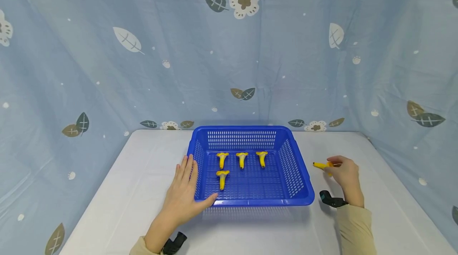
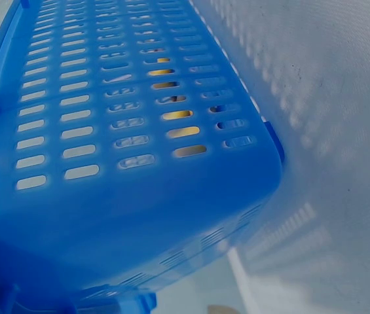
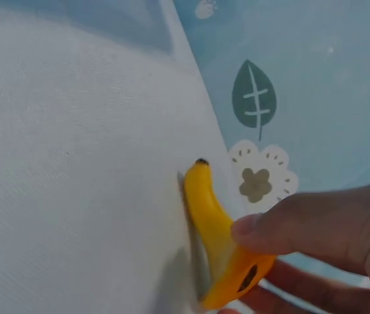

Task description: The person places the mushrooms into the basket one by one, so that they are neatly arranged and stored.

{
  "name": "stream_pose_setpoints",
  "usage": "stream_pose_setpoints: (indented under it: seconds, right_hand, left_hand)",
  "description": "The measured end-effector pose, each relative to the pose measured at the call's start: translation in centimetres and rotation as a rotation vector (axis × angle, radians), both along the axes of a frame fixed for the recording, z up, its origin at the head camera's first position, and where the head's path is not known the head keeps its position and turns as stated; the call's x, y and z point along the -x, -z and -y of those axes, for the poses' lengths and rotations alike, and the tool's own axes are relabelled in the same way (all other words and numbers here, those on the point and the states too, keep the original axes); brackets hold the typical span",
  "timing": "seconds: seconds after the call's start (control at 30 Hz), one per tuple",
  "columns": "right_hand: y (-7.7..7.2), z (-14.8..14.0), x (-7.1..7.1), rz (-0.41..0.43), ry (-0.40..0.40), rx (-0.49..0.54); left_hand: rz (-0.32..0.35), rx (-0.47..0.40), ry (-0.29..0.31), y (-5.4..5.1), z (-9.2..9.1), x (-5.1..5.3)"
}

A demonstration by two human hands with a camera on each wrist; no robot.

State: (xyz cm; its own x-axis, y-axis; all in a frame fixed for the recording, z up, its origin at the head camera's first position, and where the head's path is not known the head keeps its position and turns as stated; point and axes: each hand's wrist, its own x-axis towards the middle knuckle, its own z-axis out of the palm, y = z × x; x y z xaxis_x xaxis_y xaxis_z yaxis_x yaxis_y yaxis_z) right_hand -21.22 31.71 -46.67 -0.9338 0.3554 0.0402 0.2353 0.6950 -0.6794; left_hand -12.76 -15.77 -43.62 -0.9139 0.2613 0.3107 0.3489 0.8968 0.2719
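Observation:
My right hand pinches a yellow mushroom by its cap, to the right of the blue basket. In the right wrist view this mushroom has a curved stem with a dark tip, an orange cap with a dark mark, and lies against or just over the white table. With fingers spread straight, my left hand rests on the basket's left rim. Inside the basket are several similar mushrooms: three in a back row, with one mushroom in front at the left. The left wrist view shows the basket wall but not the hand's fingers.
A white cloth covers the table. Behind it hangs a blue curtain printed with leaves and flowers. Black wrist cameras sit on both wrists, the right camera close to the table.

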Motion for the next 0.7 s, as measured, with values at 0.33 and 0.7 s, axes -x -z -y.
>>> stream_pose_setpoints:
  seconds: [0.33, 0.7]
  right_hand:
    - [1.2, -0.4, 0.4, -0.004, -0.084, 0.066]
    - [1.5, -0.6, 0.5, 0.055, -0.197, 0.098]
  left_hand:
    - [-0.043, -0.007, 0.009, 0.3, 0.0, 0.0]
    - [-0.019, -0.008, 0.005, 0.3, 0.0, 0.0]
